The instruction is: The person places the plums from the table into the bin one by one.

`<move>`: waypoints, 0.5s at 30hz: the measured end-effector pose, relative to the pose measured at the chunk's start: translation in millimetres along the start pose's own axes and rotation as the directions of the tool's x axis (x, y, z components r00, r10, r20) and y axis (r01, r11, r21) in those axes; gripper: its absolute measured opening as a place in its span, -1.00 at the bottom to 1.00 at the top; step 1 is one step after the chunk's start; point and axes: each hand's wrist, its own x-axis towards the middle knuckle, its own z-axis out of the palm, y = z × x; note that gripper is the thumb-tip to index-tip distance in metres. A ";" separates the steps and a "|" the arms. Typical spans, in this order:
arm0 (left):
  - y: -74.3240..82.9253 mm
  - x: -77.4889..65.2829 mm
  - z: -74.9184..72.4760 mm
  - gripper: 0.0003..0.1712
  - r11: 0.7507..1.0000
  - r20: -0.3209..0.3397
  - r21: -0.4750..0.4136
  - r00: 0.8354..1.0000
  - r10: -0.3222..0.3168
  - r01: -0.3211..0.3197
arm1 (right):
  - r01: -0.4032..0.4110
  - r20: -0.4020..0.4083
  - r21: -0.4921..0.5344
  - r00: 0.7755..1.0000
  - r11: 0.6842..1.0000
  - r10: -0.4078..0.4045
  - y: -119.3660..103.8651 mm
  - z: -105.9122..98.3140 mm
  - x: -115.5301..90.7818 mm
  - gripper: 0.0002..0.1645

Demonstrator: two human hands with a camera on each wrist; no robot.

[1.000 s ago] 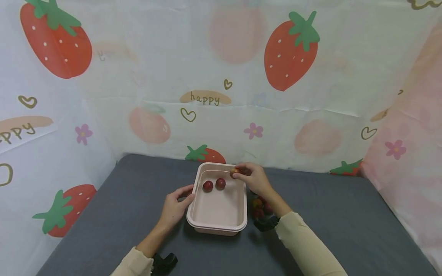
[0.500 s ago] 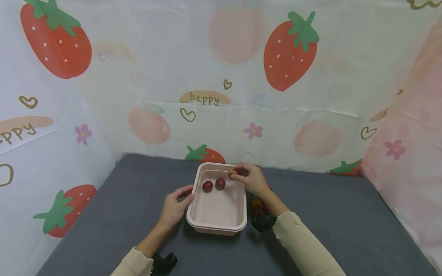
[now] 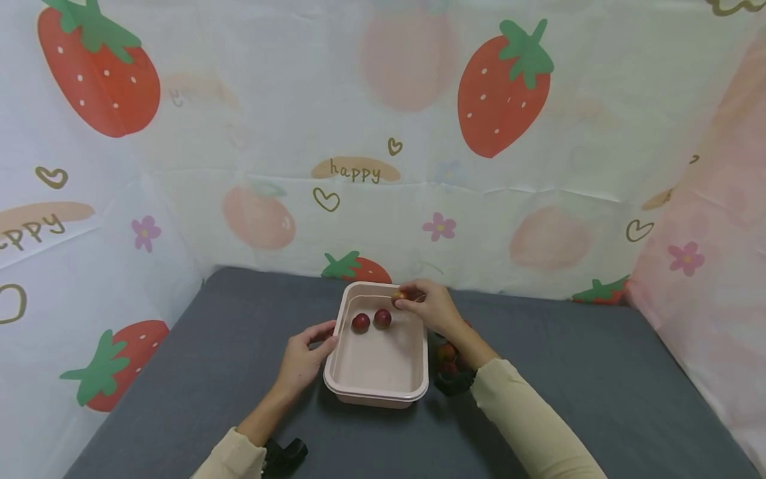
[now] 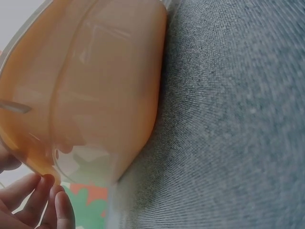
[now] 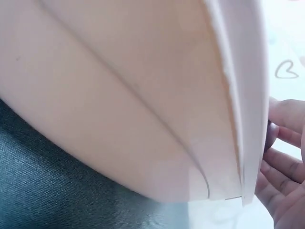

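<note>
A pale pink plastic box (image 3: 376,366) stands on the grey cloth, and two dark red plums (image 3: 361,323) lie inside near its far end. At the left rim, my left hand (image 3: 304,359) holds the box between thumb and fingers; the left wrist view shows the fingertips (image 4: 47,183) at the box edge. My right hand (image 3: 437,311) pinches another plum (image 3: 397,297), red and yellowish, above the far right corner of the box. From the right wrist, that plum (image 5: 271,135) shows only partly behind the rim. More plums (image 3: 445,352) sit right of the box, partly hidden by my right forearm.
Grey cloth (image 3: 574,372) covers the table on both sides of the box. A printed curtain (image 3: 413,133) with strawberries rises at the back edge and sides. Black wrist devices (image 3: 286,456) are strapped to both forearms.
My right hand has shifted slightly left with the pinched plum, further over the box. The left hand, the box and the two plums inside have stayed in place.
</note>
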 end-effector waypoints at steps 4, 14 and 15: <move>-1.1 -0.1 0.1 -0.59 1.000 0.000 -0.001 1.000 -0.003 0.003 | 0.010 0.019 -0.013 1.000 1.000 -0.009 -2.2 -0.7 0.6 -0.65; -1.7 -0.6 0.3 -0.59 1.000 -0.009 -0.001 1.000 0.000 0.000 | 0.029 0.027 -0.071 0.999 0.997 -0.027 -1.1 -3.7 0.2 -0.64; -1.9 -0.8 0.3 -0.59 1.000 -0.011 -0.003 1.000 0.003 -0.003 | 0.028 0.029 -0.072 0.999 0.997 -0.026 -1.0 -3.7 0.1 -0.64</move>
